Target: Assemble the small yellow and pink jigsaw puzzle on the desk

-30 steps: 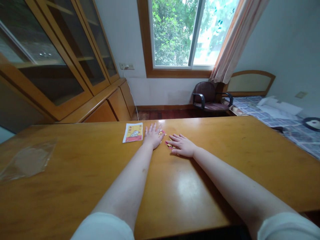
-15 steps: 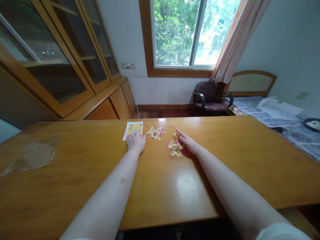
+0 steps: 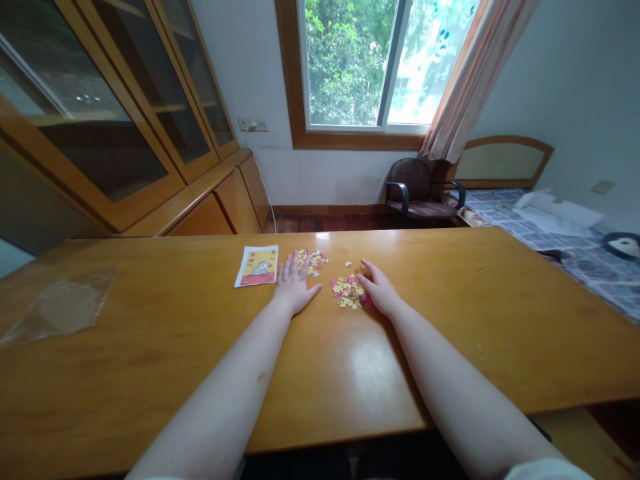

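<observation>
My left hand (image 3: 294, 285) is open, palm down with fingers spread, at the left edge of a loose pile of jigsaw puzzle pieces (image 3: 316, 259). To its left lies a picture card (image 3: 257, 266) with a cartoon animal on yellow and red. My right hand (image 3: 379, 288) is open beside a second pile of puzzle pieces (image 3: 348, 292), its curved fingers at the pile's right side. A single puzzle piece (image 3: 349, 265) lies apart above this pile. Whether the right fingertips touch any piece I cannot tell.
A clear plastic bag (image 3: 67, 303) lies on the left of the wooden table (image 3: 320, 373). Past the far edge stand a glass-doored cabinet (image 3: 130, 113), an office chair (image 3: 415, 190) and a bed (image 3: 540, 220) under the window side.
My left hand has moved right, off the picture card to the far pile, with its fingers spreading. The card sits slightly lower and further left. My right hand's fingers have curled slightly.
</observation>
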`<move>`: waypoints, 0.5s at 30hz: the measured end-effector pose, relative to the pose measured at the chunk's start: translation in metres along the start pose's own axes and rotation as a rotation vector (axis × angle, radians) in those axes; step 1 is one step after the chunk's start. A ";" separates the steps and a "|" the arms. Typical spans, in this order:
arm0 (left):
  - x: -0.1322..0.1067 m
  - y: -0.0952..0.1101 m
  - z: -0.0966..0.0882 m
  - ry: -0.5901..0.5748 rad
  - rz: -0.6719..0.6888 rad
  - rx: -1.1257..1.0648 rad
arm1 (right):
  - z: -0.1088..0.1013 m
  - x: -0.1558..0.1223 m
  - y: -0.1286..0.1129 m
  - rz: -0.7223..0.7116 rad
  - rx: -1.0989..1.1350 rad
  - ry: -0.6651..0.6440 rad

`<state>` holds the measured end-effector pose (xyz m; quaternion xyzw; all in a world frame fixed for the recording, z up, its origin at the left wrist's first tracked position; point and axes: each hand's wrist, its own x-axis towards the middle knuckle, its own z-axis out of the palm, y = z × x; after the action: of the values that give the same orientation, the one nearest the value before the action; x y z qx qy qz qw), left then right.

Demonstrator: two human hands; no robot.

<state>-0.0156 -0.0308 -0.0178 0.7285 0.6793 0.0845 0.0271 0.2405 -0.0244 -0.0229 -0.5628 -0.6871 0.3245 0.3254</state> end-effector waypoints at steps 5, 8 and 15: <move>0.023 0.006 0.008 -0.035 -0.096 0.014 | 0.004 -0.005 -0.003 -0.098 -0.165 -0.028; 0.038 0.007 0.010 -0.046 -0.149 0.018 | 0.003 -0.004 -0.002 -0.132 -0.247 -0.054; 0.059 0.014 0.009 -0.063 -0.121 -0.003 | 0.005 0.012 -0.009 -0.111 -0.399 -0.145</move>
<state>0.0033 0.0278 -0.0194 0.6884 0.7207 0.0608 0.0547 0.2297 -0.0144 -0.0177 -0.5524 -0.7893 0.2034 0.1745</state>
